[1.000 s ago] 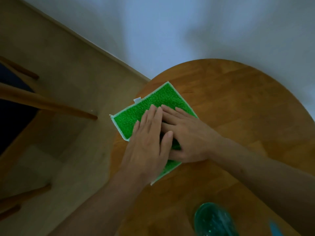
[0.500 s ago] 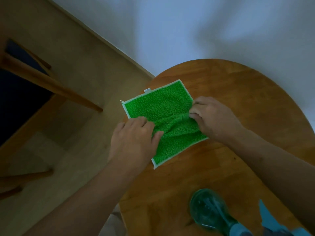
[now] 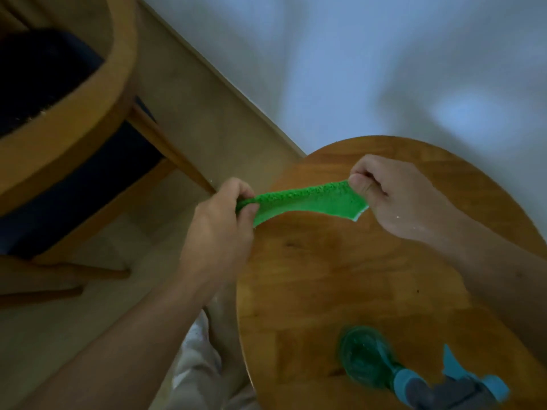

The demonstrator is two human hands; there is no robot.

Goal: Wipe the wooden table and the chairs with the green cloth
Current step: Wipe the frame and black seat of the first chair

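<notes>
A: Start big. What's under your hands?

B: The wooden table (image 3: 370,276): a round, glossy top of jointed planks. To your left is a chair (image 3: 68,137), a curved wooden frame round a dark padded seat.

A: And near you?

B: A green spray bottle (image 3: 367,358) lies at the table's near edge, translucent with a blue trigger head, probably kept within reach.

A: Where's the cloth?

B: The green cloth (image 3: 305,199) hangs in the air above the table's far-left edge, nubby terry with a pale hem. Your left hand (image 3: 222,226) pinches one end and your right hand (image 3: 396,196) the other, pulling it taut, likely to refold it.
</notes>
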